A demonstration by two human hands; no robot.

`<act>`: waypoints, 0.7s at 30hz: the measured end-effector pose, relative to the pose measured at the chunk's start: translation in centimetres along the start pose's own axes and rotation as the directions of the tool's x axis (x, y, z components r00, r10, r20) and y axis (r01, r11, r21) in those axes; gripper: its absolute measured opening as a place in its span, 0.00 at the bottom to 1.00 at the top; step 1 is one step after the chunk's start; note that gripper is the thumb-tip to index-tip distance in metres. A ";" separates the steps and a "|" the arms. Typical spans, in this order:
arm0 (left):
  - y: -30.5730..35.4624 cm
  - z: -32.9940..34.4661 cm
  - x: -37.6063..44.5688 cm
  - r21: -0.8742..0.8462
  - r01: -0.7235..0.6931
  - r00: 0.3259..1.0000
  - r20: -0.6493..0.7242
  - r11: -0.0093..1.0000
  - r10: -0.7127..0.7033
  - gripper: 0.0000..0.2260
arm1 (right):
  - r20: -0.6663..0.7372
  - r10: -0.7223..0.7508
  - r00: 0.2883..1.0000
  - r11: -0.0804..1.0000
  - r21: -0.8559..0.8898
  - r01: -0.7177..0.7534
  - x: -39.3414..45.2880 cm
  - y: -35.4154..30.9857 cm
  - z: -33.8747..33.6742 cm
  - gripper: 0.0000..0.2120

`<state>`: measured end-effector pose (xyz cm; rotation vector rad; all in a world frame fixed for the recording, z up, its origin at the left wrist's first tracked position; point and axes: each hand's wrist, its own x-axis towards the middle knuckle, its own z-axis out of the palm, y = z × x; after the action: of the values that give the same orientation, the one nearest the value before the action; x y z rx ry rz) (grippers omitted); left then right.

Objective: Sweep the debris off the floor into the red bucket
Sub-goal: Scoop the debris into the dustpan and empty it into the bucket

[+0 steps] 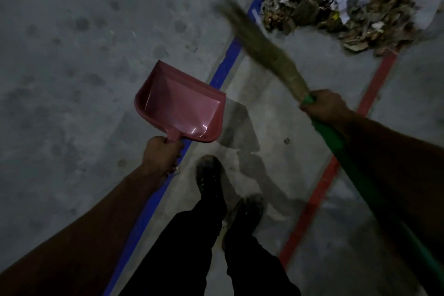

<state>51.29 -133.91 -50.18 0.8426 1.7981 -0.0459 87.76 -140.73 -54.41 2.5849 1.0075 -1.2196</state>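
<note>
Left hand [160,154] grips the pink dustpan [180,107] handle, right hand [324,106] clamps the grass broom [265,49]. Debris pile [336,2] sits at the floor's far right; no red bucket visible. A hard swing could scatter it.

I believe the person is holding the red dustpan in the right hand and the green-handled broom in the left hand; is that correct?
Not quite: the hands are swapped. In the head view, the left hand grips the red dustpan, and the right hand grips the green-handled broom.
</note>
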 end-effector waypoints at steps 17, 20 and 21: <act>13.2 3.1 4.0 -0.043 -0.038 0.999 -0.012 0.998 0.038 0.08 | 0.174 -0.077 0.982 0.992 0.117 0.057 6.5 -4.9 -3.8 0.20; 16.8 4.9 5.6 -0.053 -0.029 0.999 -0.025 0.998 0.028 0.07 | 0.167 -0.037 0.985 0.987 0.158 0.011 12.9 -3.8 -8.0 0.20; 18.0 5.6 6.0 -0.047 -0.029 0.999 -0.027 0.998 0.027 0.07 | 0.161 -0.021 0.987 0.982 0.191 -0.010 14.8 -3.4 -9.3 0.20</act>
<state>65.04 -119.65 -51.04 0.8375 1.8044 0.0262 98.46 -127.02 -58.32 2.5667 0.9070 -1.5716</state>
